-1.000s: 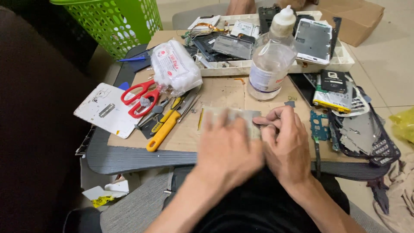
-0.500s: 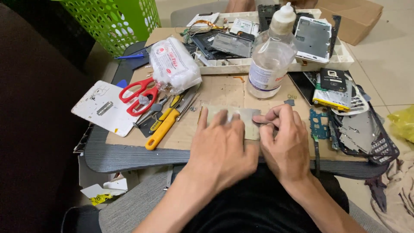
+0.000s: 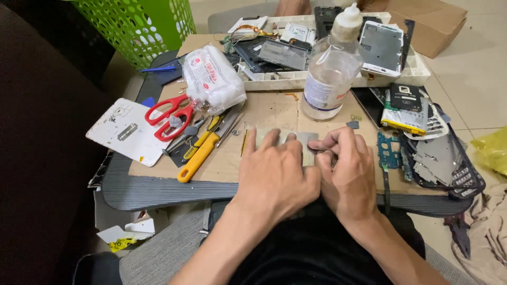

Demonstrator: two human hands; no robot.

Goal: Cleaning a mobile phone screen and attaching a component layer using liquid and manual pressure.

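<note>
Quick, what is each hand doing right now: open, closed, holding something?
Left hand: open, fingers spread flat, pressing down on a thin grey panel.
Right hand: fingers curled at the panel's right edge; whether they pinch anything cannot be told.

Left hand [image 3: 277, 177]: bare, no glove, ring or watch visible.
Right hand [image 3: 346, 177]: bare, no glove, ring or wrist strap visible.
Forearms: both uncovered to the frame edge; no sleeve cuff in view.
Torso garment: black fabric, plain, no print seen.
Leg garment: grey fabric over the left thigh, lower left of view.
Fingernails: short, unpainted where visible.
</note>
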